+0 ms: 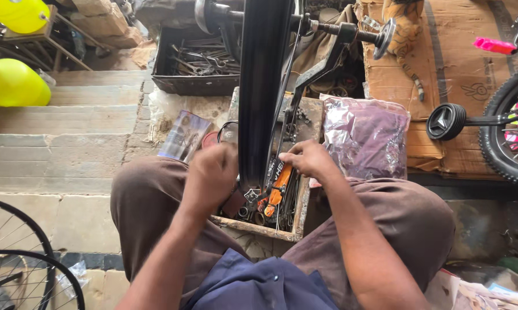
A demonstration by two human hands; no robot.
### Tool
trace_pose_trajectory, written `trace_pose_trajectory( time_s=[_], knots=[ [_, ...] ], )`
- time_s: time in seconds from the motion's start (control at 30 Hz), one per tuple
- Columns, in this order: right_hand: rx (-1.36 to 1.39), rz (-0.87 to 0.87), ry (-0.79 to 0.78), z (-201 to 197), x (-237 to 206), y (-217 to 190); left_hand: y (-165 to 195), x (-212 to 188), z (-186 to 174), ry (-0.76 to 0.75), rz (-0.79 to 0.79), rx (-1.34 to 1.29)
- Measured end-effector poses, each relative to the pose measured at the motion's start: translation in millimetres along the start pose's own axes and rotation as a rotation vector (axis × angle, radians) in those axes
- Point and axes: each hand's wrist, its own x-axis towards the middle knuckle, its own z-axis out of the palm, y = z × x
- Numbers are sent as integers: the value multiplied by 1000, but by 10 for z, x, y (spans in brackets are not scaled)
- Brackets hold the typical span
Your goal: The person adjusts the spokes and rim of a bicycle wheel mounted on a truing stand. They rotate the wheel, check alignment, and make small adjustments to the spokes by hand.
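Observation:
A black bicycle wheel [263,86] stands upright between my knees, its axle [333,27] sticking out to the right near the top. My left hand [210,175] is closed against the tyre's left side near its lower rim; what it grips is hidden. My right hand [309,159] rests on the right side by the spokes [286,123], fingers curled at the rim. Under the wheel sits a wooden box [270,229] of small tools, with an orange-handled tool [278,192] lying in it.
A dark tray of wrenches [193,66] sits behind the wheel. A purple plastic bag [365,138] lies right of the box, cardboard [460,69] beyond it. A small child's bicycle [509,129] stands far right. Yellow containers [12,80] and loose rims [23,258] are left.

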Motion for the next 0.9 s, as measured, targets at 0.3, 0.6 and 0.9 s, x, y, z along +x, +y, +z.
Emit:
trace_pose_trajectory(
  time_s=[0.3, 0.6, 0.9],
  knots=[
    [-86, -218, 113, 190, 110, -18, -404, -456, 175, -44, -6, 323],
    [-135, -151, 132, 276, 188, -5, -231, -372, 237, -65, 244, 301],
    [-148, -131, 142, 237, 120, -113, -155, -326, 236, -40, 342, 251]
  ],
)
